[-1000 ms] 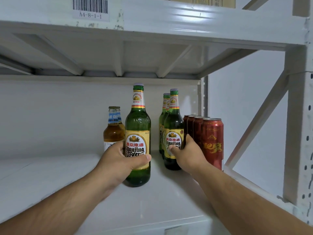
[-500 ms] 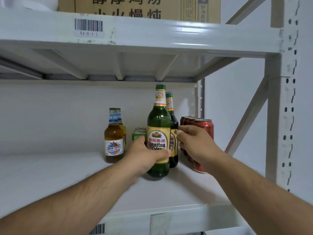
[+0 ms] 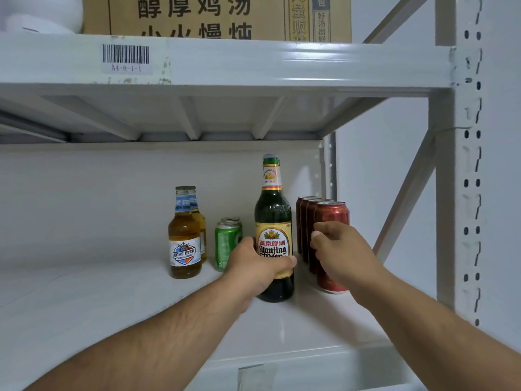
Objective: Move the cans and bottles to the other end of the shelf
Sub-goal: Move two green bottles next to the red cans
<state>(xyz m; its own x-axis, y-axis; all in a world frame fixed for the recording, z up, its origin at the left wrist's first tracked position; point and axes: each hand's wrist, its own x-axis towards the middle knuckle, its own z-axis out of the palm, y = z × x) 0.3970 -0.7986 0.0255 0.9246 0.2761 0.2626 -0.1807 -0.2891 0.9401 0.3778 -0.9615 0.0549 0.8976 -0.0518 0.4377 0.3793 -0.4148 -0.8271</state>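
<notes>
My left hand (image 3: 255, 266) is wrapping around the lower part of a tall green glass bottle (image 3: 274, 221), my thumb crossing its yellow label and covering some of the lettering. The bottle is standing upright on the white shelf (image 3: 112, 300), toward its right end, and another green bottle is hiding right behind it, only a sliver of its cap showing. My right hand (image 3: 337, 251) is curling against the nearest red can (image 3: 332, 213) in a row of four running toward the back edge; I cannot tell whether the fingers are truly clasping it, since the far side of the can is hidden. The cans behind are mostly covering one another, showing only rims and narrow strips of glossy metal. Just left of the green bottle, small green cans (image 3: 225, 244) are standing in a line, the front one partly blocked by my hand. Further left, two amber glass bottles (image 3: 184, 235) with blue neck bands are standing one behind the other. Above, a cardboard box (image 3: 197, 15) is sitting on the upper shelf, cut off by the top edge, and a barcode sticker (image 3: 126, 58) is stuck to the painted metal beam.
</notes>
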